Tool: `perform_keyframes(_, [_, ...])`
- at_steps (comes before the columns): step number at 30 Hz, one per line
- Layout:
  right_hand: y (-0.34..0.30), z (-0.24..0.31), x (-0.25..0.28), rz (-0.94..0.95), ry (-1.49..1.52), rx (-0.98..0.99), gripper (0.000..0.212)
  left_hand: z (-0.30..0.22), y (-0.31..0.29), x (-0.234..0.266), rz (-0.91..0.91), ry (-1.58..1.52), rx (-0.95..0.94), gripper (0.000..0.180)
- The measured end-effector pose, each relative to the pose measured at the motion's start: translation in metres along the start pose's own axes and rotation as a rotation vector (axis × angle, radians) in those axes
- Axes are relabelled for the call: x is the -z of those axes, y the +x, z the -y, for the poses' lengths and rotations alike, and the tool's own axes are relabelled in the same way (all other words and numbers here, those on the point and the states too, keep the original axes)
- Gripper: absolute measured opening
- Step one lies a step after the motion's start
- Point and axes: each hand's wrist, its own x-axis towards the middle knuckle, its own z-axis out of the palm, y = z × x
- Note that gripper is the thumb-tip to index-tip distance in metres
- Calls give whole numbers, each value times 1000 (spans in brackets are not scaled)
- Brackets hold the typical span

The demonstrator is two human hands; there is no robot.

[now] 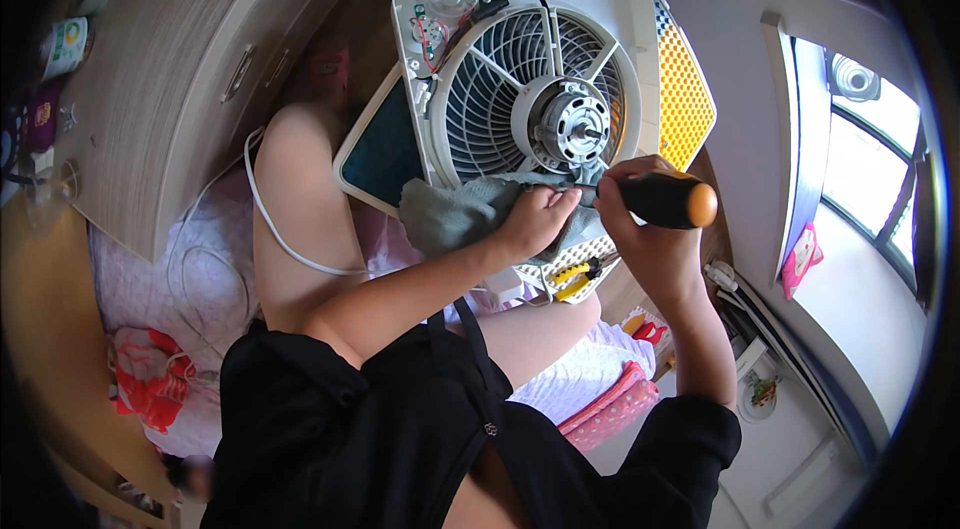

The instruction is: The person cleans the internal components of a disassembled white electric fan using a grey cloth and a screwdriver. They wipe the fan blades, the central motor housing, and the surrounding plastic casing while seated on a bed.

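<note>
My right hand (645, 239) is wrapped round a screwdriver (660, 201) with a thick black and orange handle. Its shaft points left, toward the cloth below the fan motor. My left hand (540, 221) is closed on a grey-green cloth (450, 214), thumb and forefinger close to the screwdriver's tip; the tip itself is hard to make out. Just above both hands sits a bare motor (575, 127) with a short shaft, in the middle of a round grille (490, 94). An open white fan housing (625, 4) surrounds it, with wires and a small circuit board in its upper left corner.
Yellow-handled pliers (575, 279) lie just below the cloth, near my legs. A white cord (285, 249) runs across my left thigh. On the left stands a wooden cabinet (180, 79); on the right, a window (870, 164). A yellow perforated panel (685, 89) lies beneath the housing.
</note>
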Motion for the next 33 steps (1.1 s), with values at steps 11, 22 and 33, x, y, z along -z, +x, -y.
perform_keyframes(11, [-18,3,-4,207,-142,397,29,-3,-3,4,56,-56,67,26])
perform_keyframes(22, [-13,-9,-20,305,-237,319,36,-14,-11,5,127,-363,-10,17])
perform_keyframes(33, [-6,-3,-21,214,-142,274,37,-24,-21,7,36,-592,167,18])
